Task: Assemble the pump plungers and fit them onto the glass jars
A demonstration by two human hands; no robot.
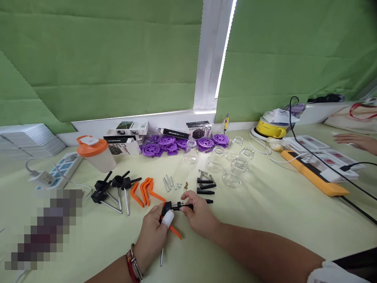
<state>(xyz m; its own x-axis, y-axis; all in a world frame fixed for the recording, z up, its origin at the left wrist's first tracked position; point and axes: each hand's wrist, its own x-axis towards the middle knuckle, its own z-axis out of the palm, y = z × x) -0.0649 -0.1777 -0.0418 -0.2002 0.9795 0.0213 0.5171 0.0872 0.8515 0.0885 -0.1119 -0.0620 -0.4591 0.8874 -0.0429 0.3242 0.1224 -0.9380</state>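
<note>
In the head view, my left hand [151, 232], its thumb wrapped in white, is closed around a black fitting [166, 208] with an orange bent lever [176, 232] and a metal rod [161, 257]. My right hand [203, 216] pinches a slim black piece [190, 206] at the fitting's right side, where small metal parts show. Whether the two are joined is hidden by the fingers. Just beyond lie black tubes [206, 192], springs [203, 172], brass bits [186, 185] and metal pins [168, 182]. Left of these are orange levers [144, 192] and black fittings with rods [101, 195].
Several glass jars [191, 155] stand behind, near purple slotted discs [151, 149] and cardboard boxes [125, 145]. An orange-lidded shaker bottle [101, 160] stands left. Rightward are an orange power strip [315, 173], cables, a yellow cup [269, 129] and another person's hand [357, 141].
</note>
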